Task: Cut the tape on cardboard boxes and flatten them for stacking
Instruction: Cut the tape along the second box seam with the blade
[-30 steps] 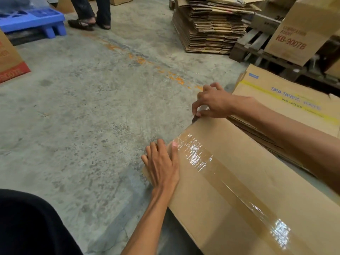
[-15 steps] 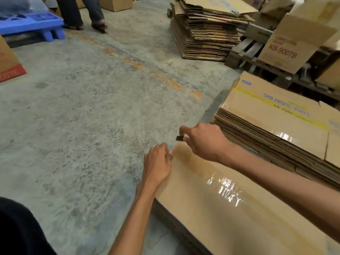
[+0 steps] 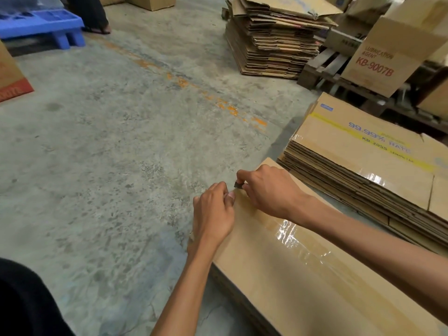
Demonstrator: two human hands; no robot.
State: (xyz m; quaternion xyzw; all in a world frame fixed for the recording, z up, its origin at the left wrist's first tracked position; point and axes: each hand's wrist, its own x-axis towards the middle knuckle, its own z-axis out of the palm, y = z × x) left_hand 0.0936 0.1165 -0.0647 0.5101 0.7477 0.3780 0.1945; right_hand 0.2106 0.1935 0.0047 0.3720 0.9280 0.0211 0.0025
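Concrete floor (image 3: 116, 146); cardboard box (image 3: 303, 282) lay flat at 5 o'clock, clear tape (image 3: 300, 241) along it. Right hand (image 3: 271, 190) pinched a small dark blade (image 3: 238, 185) at the box's far corner — left hand (image 3: 213, 212) curled shut on that box edge, just beside.

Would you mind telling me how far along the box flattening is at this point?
Done: two stacks of flattened boxes. In hand: the right hand pinches a small blade at the far end of the clear tape on the box; the left hand steadies that edge. Left: this tape looks uncut.
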